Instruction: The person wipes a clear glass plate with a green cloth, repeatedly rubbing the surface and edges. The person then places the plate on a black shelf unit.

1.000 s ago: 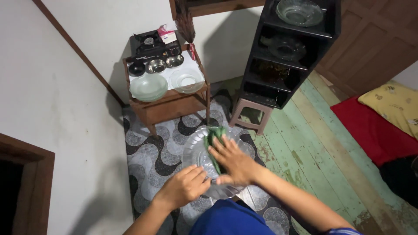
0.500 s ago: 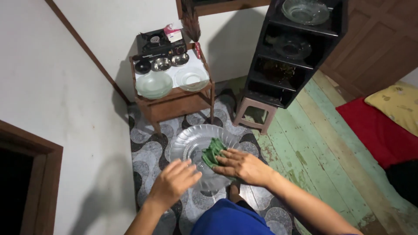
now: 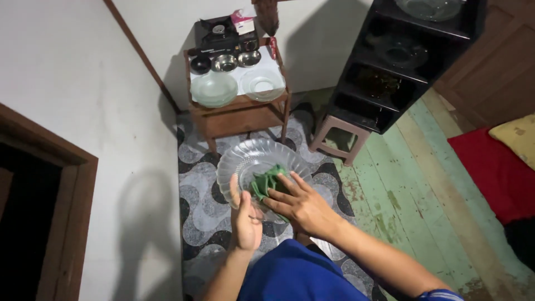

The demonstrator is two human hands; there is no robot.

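The left hand (image 3: 245,220) grips the near rim of the clear glass dish (image 3: 262,167), fingers closed on it; the right hand (image 3: 301,205) presses a green cloth (image 3: 266,183) inside, fingers spread flat; I judge wiping is under way, next turning the dish; behind the dish, the wooden table (image 3: 239,114) carries two glass plates and three small metal bowls

Glossy ribbed glass plate (image 3: 245,161), green cloth (image 3: 266,181)

**Greens, Greys and a Red Cushion**

A clear ribbed glass plate (image 3: 257,159) carries a green cloth (image 3: 266,181). Below, a mat (image 3: 203,209) swirls black, grey and white. Floorboards (image 3: 412,189) are worn pale green; the shelf (image 3: 409,61) black; one cushion (image 3: 493,167) red.
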